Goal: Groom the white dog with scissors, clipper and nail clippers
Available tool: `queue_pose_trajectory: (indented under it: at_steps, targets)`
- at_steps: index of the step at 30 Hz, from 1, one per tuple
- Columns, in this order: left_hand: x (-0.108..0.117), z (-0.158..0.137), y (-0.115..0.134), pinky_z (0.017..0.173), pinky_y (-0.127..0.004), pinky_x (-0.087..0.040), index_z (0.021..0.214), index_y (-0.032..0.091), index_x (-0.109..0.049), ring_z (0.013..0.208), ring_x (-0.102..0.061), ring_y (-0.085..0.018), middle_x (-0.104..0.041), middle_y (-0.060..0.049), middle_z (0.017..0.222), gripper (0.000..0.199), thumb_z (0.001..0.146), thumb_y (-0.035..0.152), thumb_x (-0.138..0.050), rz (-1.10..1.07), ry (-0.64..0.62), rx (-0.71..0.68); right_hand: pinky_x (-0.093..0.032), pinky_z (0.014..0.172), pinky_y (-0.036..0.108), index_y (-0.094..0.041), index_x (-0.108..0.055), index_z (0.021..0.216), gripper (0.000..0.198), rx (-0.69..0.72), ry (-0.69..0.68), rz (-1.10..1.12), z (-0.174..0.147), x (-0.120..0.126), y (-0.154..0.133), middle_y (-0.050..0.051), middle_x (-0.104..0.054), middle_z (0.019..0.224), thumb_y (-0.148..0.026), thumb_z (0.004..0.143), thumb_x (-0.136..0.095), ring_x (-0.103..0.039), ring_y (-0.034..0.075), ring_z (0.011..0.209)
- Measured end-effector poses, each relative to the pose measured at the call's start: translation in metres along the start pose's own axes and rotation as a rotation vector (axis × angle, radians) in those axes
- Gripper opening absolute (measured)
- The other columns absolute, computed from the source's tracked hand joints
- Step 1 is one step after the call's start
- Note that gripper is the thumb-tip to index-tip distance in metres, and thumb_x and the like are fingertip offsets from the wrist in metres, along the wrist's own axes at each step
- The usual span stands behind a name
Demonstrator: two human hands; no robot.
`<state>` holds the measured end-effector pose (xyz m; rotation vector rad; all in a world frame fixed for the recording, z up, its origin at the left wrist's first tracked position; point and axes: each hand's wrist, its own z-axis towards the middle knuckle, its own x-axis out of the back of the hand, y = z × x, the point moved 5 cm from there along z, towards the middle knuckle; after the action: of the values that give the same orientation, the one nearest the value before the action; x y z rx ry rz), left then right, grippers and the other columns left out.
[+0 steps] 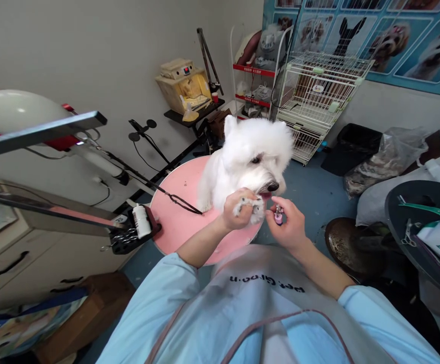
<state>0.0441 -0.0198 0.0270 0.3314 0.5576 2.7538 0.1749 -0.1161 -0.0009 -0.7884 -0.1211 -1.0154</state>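
A fluffy white dog [256,151] sits on the round pink table [174,222], its mouth slightly open and its head above my hands. My left hand [235,208] is closed around the dog's raised front paw [258,210], whose dark pads face me. Just to the right of the paw, my right hand [290,222] grips small nail clippers [278,215] with a metal head and a pinkish-purple handle. The clippers' head points up, apart from the paw. Part of their handle is hidden in my palm.
A black loop lead [182,202] runs from the metal arm [45,134] to the tabletop by the dog. A holder [131,237] with a white bottle [141,221] hangs at the table's left. On the right stands a dark round table [398,202] with scissors [408,232]. Behind is a wire cage [314,96].
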Motion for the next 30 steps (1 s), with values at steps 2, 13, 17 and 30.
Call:
queue_pose_trajectory:
  at_steps: [2, 13, 17, 30]
  targets:
    - [0.000, -0.002, -0.001, 0.059, -0.018, -0.050, 0.096, 0.017, -0.059, 0.065, -0.062, -0.009, -0.065, -0.002, 0.079, 0.020, 0.099, 0.034, -0.049, 0.045, 0.040, 0.087, -0.053, 0.073, 0.035, -0.023, -0.061, 0.121, 0.035, 0.090, 0.033, -0.046, -0.002, -0.002, -0.004, 0.006, -0.070, 0.088, -0.023, 0.087, -0.057, -0.065, 0.021, 0.078]
    - [-0.005, 0.008, 0.011, 0.045, -0.016, -0.035, 0.095, 0.018, -0.049, 0.047, -0.044, -0.004, -0.049, 0.006, 0.067, 0.016, 0.100, 0.034, -0.048, 0.138, 0.126, 0.214, -0.043, 0.075, 0.035, -0.020, -0.063, 0.124, 0.040, 0.202, 0.004, -0.346, 0.006, -0.004, -0.011, 0.009, -0.067, 0.090, -0.022, 0.085, -0.055, -0.059, 0.023, 0.081]
    - [-0.005, 0.009, 0.012, 0.045, -0.016, -0.034, 0.095, 0.018, -0.050, 0.047, -0.043, -0.004, -0.049, 0.006, 0.068, 0.015, 0.099, 0.032, -0.048, 0.135, 0.094, 0.236, -0.041, 0.075, 0.034, -0.020, -0.063, 0.126, 0.040, 0.216, 0.010, -0.353, 0.007, -0.003, -0.009, 0.008, -0.066, 0.088, -0.021, 0.087, -0.054, -0.057, 0.022, 0.080]
    - [-0.008, 0.012, 0.011, 0.052, -0.017, -0.040, 0.095, 0.018, -0.053, 0.054, -0.051, -0.006, -0.056, 0.003, 0.075, 0.003, 0.092, 0.019, -0.052, 0.164, 0.024, 0.286, -0.041, 0.072, 0.032, -0.017, -0.064, 0.122, 0.035, 0.333, 0.075, -0.385, 0.013, 0.007, -0.014, 0.007, -0.068, 0.085, -0.019, 0.089, -0.053, -0.059, 0.019, 0.076]
